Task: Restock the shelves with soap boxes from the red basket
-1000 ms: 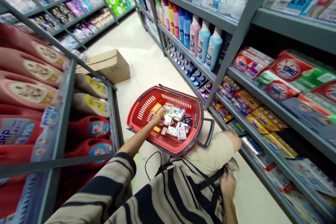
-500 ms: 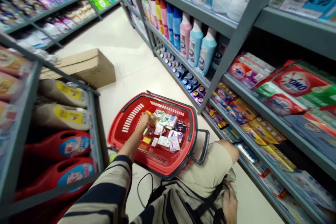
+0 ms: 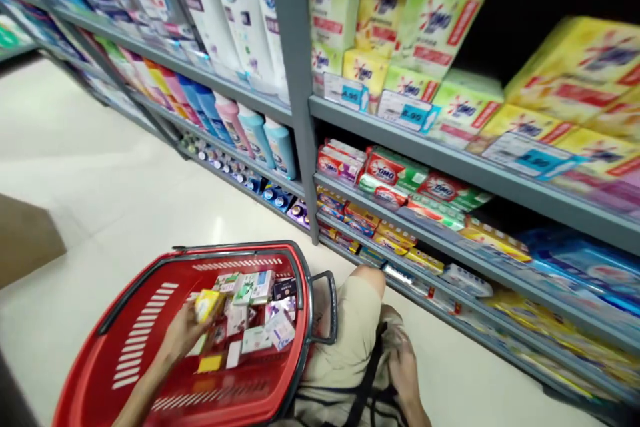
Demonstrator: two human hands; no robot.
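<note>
My left hand (image 3: 183,330) is inside a red shopping basket (image 3: 113,310), closed around a small yellow box (image 3: 206,305) with a pale front. Beside it several small cartons lie loosely: white-and-green boxes (image 3: 245,288), a dark box (image 3: 285,288), a white-and-purple box (image 3: 280,329) and another yellow box (image 3: 211,363). The basket stands on the floor, its black handle (image 3: 327,307) folded out against my leg. Well away from the basket, my right hand (image 3: 401,357) rests against my bent leg, fingers loosely extended; it seems to hold nothing, though its fingertips are blurred.
Shelves run along the right, with OMO soap packs (image 3: 395,170), green and yellow OMO boxes (image 3: 435,23) and price tags (image 3: 410,113). Further left stand bottles (image 3: 255,137) of several colours. A cardboard box (image 3: 27,240) sits on the pale floor (image 3: 125,193) at the left edge.
The view has swung right, so the left-hand shelves are out of sight and more OMO goods show. My left hand has lifted a yellow box a little from the pile in the basket.
</note>
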